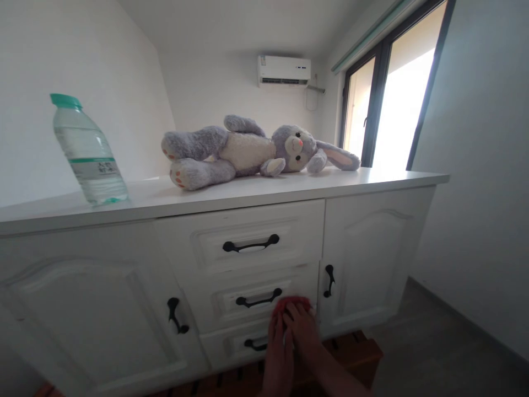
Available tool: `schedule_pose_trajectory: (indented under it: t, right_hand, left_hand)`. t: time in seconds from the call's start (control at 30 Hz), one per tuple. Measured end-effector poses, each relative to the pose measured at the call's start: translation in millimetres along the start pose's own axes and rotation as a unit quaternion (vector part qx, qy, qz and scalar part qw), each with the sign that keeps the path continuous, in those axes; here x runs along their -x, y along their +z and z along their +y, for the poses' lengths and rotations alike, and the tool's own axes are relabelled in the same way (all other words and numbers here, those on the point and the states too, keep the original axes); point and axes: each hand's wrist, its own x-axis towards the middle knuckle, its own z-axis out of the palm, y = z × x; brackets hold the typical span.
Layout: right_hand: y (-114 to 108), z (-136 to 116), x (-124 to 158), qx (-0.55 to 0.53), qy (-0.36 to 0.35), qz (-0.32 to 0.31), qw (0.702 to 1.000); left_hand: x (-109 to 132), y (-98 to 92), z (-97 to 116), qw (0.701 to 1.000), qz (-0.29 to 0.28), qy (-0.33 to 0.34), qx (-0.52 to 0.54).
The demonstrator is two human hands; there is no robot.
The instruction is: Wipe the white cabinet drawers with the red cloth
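A red cloth (294,301) is pressed against the front of the white middle drawer (223,309), near its lower right corner. My right hand (301,325) lies over the cloth and holds it to the drawer, fingers bent a little. Beside it, my left hand (279,339) reaches up with its fingers stretched out, the tips touching the cloth's left edge. The black handle of the middle drawer (259,298) is just left of the cloth. Partly behind my left hand is the handle of the bottom drawer (255,345).
On the cabinet top (149,193) a grey plush rabbit (248,151) lies on its side, and a water bottle (93,160) with a green cap stands at the left. Cupboard doors with black handles flank the drawers. Brown slatted wood (351,353) is below, a window (397,94) at the right.
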Motion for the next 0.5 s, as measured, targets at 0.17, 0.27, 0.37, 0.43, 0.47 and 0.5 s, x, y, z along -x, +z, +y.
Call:
schedule_pose_trajectory:
  t: [0.17, 0.27, 0.37, 0.43, 0.47, 0.5]
  right_hand:
    - [28, -115, -47, -0.064, -0.067, -0.084, 0.992]
    - [37, -190, -79, -0.119, -0.088, -0.119, 0.982]
    - [26, -230, -105, -0.162, -0.075, -0.099, 0.979]
    - [8, -225, -115, -0.184, -0.029, -0.036, 0.982]
    - [-3, -216, -118, -0.188, -0.003, 0.008, 0.982]
    - [-14, -202, -118, -0.182, 0.019, 0.056, 0.981]
  left_hand:
    - [12, -94.0, -37, 0.986, 0.164, -0.036, -0.009]
    - [18, -158.8, -42, 0.971, 0.231, -0.048, -0.039]
    - [19, -197.3, -18, 0.958, 0.279, -0.024, -0.066]
    - [18, -203.0, 8, 0.951, 0.301, 0.006, -0.066]
    - [18, -200.9, 22, 0.952, 0.299, 0.028, -0.058]
    - [20, -196.5, 33, 0.955, 0.289, 0.052, -0.047]
